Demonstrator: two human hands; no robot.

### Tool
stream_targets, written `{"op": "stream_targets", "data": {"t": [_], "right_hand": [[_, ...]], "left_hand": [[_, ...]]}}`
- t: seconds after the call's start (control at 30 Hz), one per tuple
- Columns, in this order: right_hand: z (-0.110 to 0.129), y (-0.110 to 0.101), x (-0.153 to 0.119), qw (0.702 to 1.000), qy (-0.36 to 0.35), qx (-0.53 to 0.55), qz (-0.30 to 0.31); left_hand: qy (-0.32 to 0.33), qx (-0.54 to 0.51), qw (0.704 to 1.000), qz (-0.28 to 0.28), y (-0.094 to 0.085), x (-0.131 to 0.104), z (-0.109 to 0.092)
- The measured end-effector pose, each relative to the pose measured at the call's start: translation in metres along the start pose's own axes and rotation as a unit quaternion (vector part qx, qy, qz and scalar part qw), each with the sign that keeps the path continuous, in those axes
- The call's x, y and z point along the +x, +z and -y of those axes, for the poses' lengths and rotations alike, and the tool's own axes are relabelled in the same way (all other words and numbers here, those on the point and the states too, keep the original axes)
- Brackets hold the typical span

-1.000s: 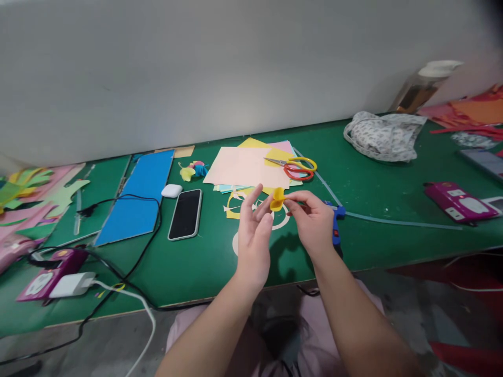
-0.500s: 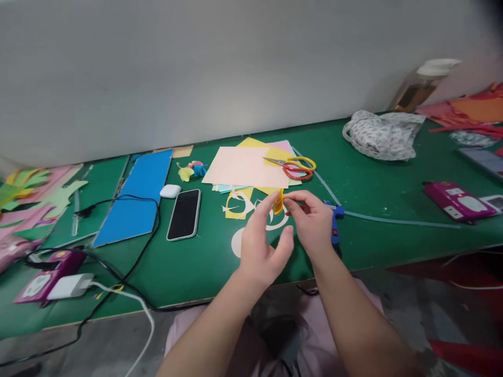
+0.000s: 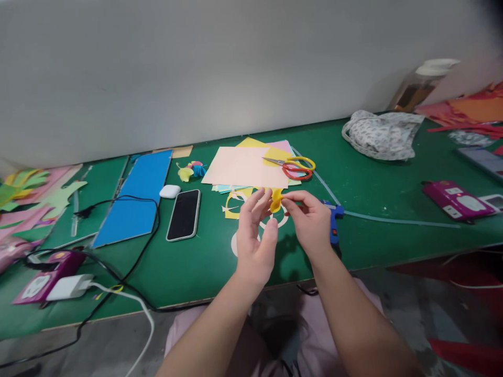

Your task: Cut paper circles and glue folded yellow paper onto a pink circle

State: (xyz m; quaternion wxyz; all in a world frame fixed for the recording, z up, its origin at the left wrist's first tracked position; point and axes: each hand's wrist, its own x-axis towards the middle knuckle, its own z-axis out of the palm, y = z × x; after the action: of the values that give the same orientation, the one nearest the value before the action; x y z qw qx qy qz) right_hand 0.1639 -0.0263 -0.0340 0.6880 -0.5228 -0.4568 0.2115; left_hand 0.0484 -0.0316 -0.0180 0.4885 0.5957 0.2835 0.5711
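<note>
Head: paper [image 3: 276, 202] in closed right hand [image 3: 313, 221]

On the green table [image 3: 377, 188] — phone [image 3: 184, 215], blue board [image 3: 133, 220], paper stack [image 3: 239, 167].

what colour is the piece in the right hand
The piece is yellow, seen in the head view.

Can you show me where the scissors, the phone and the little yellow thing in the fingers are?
Scissors [image 3: 284, 163]: head view, where blades meet handles.
Phone [image 3: 184, 215]: head view, middle of the dark screen.
Yellow piece [image 3: 276, 201]: head view, middle of its curved surface.
</note>
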Motion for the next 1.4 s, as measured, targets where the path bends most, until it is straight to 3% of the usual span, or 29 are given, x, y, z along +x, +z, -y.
{"op": "stream_targets", "data": {"t": [0.23, 0.37, 0.67, 1.17, 1.4], "right_hand": [[-0.001, 0.001, 0.001, 0.997, 0.048, 0.066, -0.005], [0.001, 0.001, 0.001, 0.998, 0.039, 0.056, -0.004], [0.006, 0.001, -0.001, 0.999, 0.03, 0.019, 0.013], [0.005, -0.001, -0.001, 0.998, 0.008, 0.001, 0.063], [0.004, 0.0, -0.001, 0.998, -0.019, -0.016, 0.049]], "left_hand": [[0.011, 0.008, 0.998, -0.054, -0.001, 0.005, 0.002], [-0.028, 0.036, 0.994, -0.095, -0.003, 0.009, 0.006], [-0.056, 0.042, 0.992, -0.104, -0.004, 0.011, 0.015], [-0.006, 0.103, 0.993, -0.058, -0.007, 0.011, 0.02], [-0.023, 0.109, 0.99, -0.088, -0.008, 0.012, 0.018]]}}
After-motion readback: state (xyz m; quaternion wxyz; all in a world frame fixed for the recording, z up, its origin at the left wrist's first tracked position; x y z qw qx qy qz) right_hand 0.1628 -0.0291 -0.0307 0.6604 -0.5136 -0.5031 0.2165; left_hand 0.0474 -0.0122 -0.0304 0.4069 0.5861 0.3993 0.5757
